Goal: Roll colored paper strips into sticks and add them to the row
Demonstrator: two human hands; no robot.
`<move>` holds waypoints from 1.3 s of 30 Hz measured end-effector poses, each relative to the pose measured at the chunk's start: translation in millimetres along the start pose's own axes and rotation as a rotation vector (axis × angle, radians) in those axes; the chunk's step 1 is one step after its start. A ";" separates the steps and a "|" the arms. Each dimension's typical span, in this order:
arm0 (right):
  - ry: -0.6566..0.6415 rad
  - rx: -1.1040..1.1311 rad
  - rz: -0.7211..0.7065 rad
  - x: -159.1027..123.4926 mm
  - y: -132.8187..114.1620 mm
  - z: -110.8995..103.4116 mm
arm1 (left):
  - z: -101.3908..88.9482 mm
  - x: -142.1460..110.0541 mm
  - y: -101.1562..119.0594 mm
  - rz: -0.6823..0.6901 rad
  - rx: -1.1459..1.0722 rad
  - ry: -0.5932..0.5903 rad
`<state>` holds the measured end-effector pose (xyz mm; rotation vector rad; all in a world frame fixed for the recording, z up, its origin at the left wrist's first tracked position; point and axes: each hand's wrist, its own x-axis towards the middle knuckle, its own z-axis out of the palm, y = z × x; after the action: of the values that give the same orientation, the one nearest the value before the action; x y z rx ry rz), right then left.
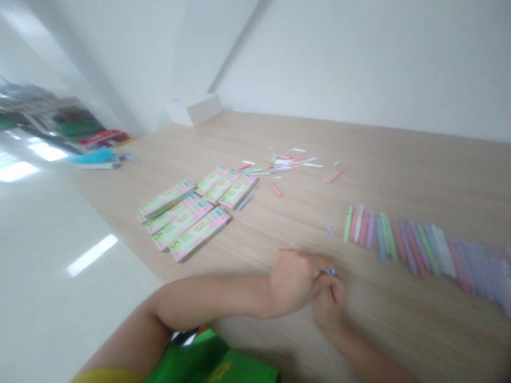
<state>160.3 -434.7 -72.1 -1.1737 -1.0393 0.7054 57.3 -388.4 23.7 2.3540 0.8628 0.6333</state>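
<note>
My left hand (pixel 297 279) and my right hand (pixel 330 303) are pressed together, fingers closed, above the front part of the table. Between them shows a small end of a blue chalk stick (pixel 328 271); the fingers hide the rest. Just beyond my hands lies a short purple chalk piece (pixel 330 230). To the right runs a long row of coloured chalk sticks (pixel 423 247), side by side, in green, pink, white, purple and blue, blurred at its far right end.
Several green-and-pink flat boxes (pixel 199 231) lie in two groups at left. Farther back is a loose pile of thin coloured sticks (pixel 293 161). A white box (pixel 195 109) stands by the wall. A blue item (pixel 96 158) sits at the table's left edge.
</note>
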 end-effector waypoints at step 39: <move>-0.092 -0.103 0.030 22.1 10.0 -2.2 | -107.4 204.4 -210.8 -0.107 0.953 -0.251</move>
<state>171.6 -413.4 -75.7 -1.2577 -1.1479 0.7426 42.6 -76.1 18.3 3.0655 1.3573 -0.1997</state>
